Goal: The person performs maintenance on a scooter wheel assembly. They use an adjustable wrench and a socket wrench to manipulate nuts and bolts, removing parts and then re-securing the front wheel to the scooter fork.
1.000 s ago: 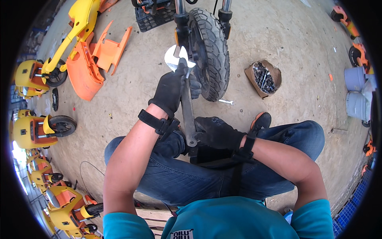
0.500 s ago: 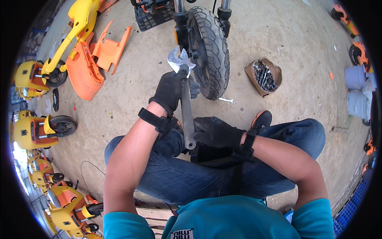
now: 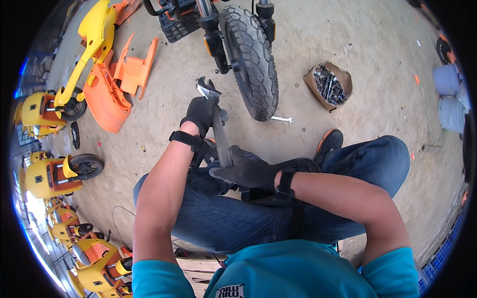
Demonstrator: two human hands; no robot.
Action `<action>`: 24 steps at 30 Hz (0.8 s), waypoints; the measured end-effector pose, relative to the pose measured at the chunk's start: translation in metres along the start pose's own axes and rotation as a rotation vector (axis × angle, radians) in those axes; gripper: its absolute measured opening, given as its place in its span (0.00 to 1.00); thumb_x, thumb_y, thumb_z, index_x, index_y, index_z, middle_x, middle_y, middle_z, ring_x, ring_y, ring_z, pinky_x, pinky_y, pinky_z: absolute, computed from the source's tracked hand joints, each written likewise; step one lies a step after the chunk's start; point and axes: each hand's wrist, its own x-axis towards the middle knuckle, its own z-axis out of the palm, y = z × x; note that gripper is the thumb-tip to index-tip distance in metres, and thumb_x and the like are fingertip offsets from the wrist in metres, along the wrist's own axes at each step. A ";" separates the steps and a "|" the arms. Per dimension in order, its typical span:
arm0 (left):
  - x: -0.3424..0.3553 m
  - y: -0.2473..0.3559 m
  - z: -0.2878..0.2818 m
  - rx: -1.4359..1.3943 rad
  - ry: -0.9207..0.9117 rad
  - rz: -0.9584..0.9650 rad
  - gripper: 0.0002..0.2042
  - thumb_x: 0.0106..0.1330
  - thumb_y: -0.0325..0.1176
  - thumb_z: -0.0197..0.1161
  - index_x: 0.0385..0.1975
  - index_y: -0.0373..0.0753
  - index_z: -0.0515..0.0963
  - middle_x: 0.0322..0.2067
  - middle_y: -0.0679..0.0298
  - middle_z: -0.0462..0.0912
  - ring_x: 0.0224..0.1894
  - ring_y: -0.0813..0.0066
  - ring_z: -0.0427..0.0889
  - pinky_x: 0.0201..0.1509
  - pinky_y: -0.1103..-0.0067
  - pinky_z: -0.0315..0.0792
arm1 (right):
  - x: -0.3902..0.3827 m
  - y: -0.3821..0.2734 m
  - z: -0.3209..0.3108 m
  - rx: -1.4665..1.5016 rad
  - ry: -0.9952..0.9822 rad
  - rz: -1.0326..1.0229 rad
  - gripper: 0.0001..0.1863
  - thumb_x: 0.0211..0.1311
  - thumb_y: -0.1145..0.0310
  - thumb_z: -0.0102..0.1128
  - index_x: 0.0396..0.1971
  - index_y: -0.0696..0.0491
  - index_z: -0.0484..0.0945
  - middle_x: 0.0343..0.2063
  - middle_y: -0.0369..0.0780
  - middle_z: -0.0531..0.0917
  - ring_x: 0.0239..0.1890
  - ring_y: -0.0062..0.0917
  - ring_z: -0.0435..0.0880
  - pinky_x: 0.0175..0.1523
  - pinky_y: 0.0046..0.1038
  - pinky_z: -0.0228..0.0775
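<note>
A large adjustable wrench (image 3: 220,134) slants between my two gloved hands, its silver jaw pointing away from me. Wrapped round its neck just below the jaw is my left hand (image 3: 199,115), in a black glove. My right hand (image 3: 247,168), gloved too, closes round the lower end of the handle and hides its tip. Ahead stands the front wheel (image 3: 252,64) of a scooter, its fork leg (image 3: 214,44) just beyond the jaw. The jaw is apart from the fork and the tyre.
A small spanner (image 3: 283,119) lies by the tyre. Farther right sits a cardboard box (image 3: 342,102) of bolts. Orange panels (image 3: 107,102) and a yellow frame part (image 3: 92,37) lie at the left, near yellow scooters (image 3: 47,176). Pale buckets (image 3: 445,79) stand at the right.
The wrench has turned and its jaw has moved left, away from the fork. My right hand has shifted up and left and now covers the handle's end. The view has shifted slightly.
</note>
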 end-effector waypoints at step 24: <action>0.043 0.021 0.011 0.390 0.190 -0.097 0.27 0.60 0.56 0.55 0.23 0.32 0.78 0.17 0.56 0.81 0.22 0.64 0.82 0.29 0.71 0.74 | 0.037 0.004 -0.011 0.036 0.020 -0.067 0.36 0.55 0.49 0.58 0.53 0.64 0.61 0.39 0.47 0.75 0.41 0.31 0.77 0.46 0.29 0.67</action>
